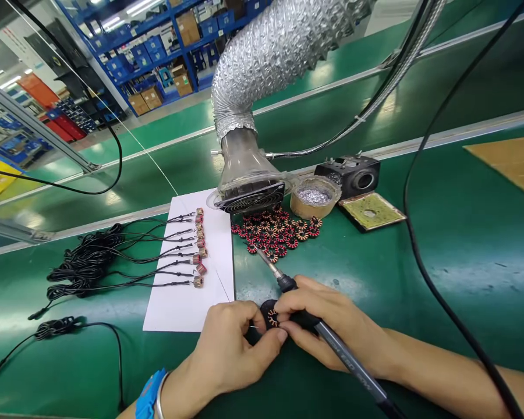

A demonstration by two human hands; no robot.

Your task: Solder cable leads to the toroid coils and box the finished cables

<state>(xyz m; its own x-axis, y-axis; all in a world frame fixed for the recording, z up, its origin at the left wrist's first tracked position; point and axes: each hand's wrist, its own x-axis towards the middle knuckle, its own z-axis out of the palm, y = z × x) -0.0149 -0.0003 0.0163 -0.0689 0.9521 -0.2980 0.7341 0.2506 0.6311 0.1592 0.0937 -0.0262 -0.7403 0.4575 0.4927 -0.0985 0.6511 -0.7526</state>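
Observation:
My left hand (231,349) pinches a small dark toroidal coil (271,316) with copper-coloured windings between thumb and index finger. A soldering iron (343,352) lies in my closed right hand (332,320), its metal tip pointing up and left over the edge of a coil pile. The right fingertips also touch the held coil from the other side. Just beyond is the pile of red, black and copper toroidal coils (279,230). To the left, a white sheet (220,250) bears several small coils (198,281) joined to black cables (87,256).
Behind the pile stands a fume extractor hood (251,174) on a silver duct (271,58). Beside it are a tub of metallic shavings (303,206), a black iron holder (349,174) and a yellow-green sponge tray (371,210). A black cord (423,267) hangs at right; a separate cable (55,329) lies front left.

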